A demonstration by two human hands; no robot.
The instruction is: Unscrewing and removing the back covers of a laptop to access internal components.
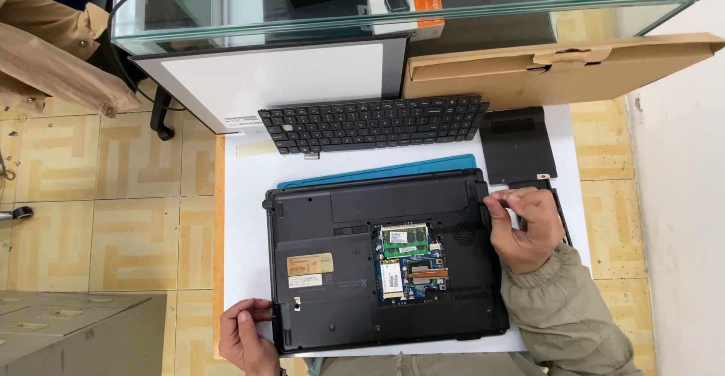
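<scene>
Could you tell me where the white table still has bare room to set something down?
The widest bare strip of the white table runs down its left edge, beside the upturned laptop. A narrower patch lies between the loose keyboard and the blue mat. The right side is crowded: black cover panel, right hand.

Laptop [362, 270] lies bottom-up on the table [245, 195], between the two hands. Left hand [245, 338] sits at its near left corner, touching the edge. Right hand [529, 225] rests on its right edge, farther from the person. Open bay with circuit boards [408, 263] lies between the hands, nearer the right one. Beyond the right hand: a loose cover panel [517, 146]. Beyond the laptop: a mat [377, 172], then a detached keyboard [374, 123], then a flat screen panel [283, 81]. Cardboard box [559, 66] lies behind the cover panel.
</scene>
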